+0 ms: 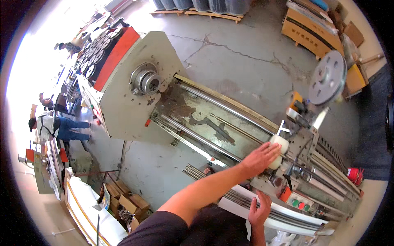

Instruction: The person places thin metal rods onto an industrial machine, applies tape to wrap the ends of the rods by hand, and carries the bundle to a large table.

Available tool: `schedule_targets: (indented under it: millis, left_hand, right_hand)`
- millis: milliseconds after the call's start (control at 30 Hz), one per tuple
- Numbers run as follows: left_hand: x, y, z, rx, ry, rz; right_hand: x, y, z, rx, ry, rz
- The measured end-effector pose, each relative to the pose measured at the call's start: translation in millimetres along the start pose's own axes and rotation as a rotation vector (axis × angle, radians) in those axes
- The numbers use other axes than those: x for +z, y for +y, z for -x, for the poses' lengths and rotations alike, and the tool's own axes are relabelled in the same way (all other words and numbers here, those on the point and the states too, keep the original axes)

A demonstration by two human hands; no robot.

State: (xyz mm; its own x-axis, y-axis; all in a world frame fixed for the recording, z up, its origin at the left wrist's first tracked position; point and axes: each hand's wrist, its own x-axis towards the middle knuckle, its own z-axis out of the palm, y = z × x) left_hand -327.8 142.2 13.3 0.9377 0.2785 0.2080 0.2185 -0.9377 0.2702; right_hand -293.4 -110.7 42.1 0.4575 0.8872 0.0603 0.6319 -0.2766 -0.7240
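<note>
the person's left hand (262,158) lies flat against the white rounded block (280,142) at the right-hand part of the machine, its fingers straight and nearly together, laid on the block rather than wrapped around it. with so little hold, the palm could slide off if the block turned or its surface were slick; whether it is free to turn cannot be told. the right hand (259,211) has its thumb held off from loosely bent fingers, with nothing seen in it, near the row of push buttons (301,205). a careless brush there could press one and, if that started the drive, the left fingers might be caught against the metal parts beside the block. the left forearm also reaches over the long metal strips (279,211), whose edges could scrape it. a dark hooked tool (223,133) lies loose in the machine bed (201,107), where any travel along the rails (238,110) might jam on it
</note>
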Motion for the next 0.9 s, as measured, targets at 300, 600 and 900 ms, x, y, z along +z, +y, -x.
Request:
schedule_targets:
  millis: [300,600,900]
  left_hand:
    - [-132.6,-119.5,87.9,-0.164,-0.251,-0.13]
    - [-207.0,-197.9,143.4,-0.25,-0.252,-0.24]
    - [-196.9,-199.2,165.8,-0.311,-0.178,-0.271]
  right_hand:
    - [-6.0,-85.8,-18.0,-0.144,0.047,0.061]
    - [58.6,-68.5,-36.5,-0.099,-0.301,0.276]
    - [-159.4,102.6,-144.8,0.346,0.209,0.295]
